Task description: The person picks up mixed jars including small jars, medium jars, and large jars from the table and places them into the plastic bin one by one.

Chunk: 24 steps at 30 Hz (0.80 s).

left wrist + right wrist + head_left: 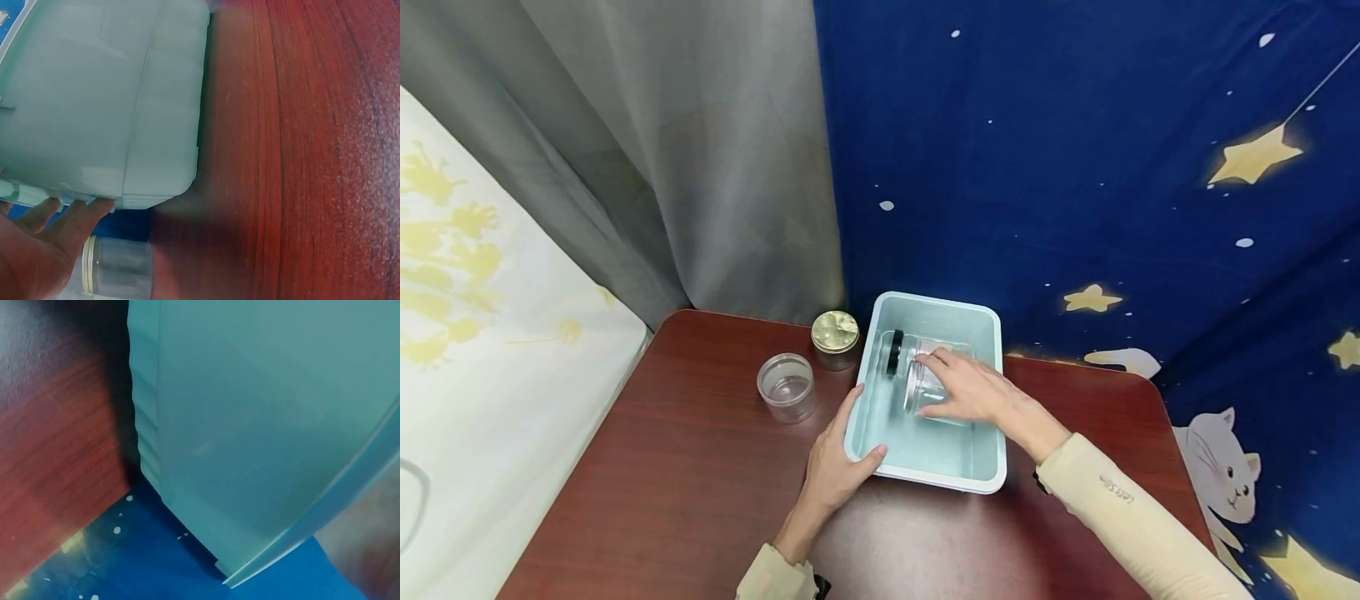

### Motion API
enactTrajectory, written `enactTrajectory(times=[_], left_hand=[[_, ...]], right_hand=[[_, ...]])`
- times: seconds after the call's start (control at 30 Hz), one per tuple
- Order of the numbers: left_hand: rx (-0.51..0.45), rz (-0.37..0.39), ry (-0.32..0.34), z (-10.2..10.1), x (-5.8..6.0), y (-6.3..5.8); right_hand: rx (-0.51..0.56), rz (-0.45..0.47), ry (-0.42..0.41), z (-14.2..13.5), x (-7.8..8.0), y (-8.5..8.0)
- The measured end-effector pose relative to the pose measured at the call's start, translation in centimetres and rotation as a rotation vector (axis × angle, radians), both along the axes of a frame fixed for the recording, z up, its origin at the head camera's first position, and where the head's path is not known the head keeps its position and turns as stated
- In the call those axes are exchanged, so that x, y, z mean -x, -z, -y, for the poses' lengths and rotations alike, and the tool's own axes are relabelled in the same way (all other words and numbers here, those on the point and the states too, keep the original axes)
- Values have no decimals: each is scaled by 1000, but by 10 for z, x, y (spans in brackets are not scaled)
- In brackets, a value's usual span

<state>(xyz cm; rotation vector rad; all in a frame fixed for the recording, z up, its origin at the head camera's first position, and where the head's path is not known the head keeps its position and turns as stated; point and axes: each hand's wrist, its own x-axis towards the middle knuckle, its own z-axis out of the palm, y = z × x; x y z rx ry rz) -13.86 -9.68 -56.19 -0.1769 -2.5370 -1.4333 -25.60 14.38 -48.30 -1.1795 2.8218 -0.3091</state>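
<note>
A light blue plastic tub stands on the table, with clear jars lying on their sides in it. My right hand reaches into the tub and holds a clear jar, thumb on the near side and fingers over the far side. Behind it lies another clear jar with a black lid, partly covered by the hand. My left hand holds the tub's near left corner. Its thumb crosses the rim, while its fingers touch the outer side. The right wrist view shows only the tub's outer wall, no hand.
Left of the tub stand an open clear jar and, farther back, a jar with a gold lid. The dark red wooden table ends just behind the tub at a blue star-patterned curtain and a grey curtain.
</note>
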Motion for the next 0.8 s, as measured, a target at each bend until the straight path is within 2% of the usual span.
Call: enactTrajectory(times=[0.27, 0.5, 0.8], left_hand=[[18, -7, 6, 3, -2, -1], [16, -16, -3, 4, -1, -1], [11, -29, 3, -1, -1, 1]], right_hand=[[-29, 53, -13, 10, 1, 8], [-60, 9, -43, 18, 2, 12], [-69, 5, -78, 17, -2, 14]])
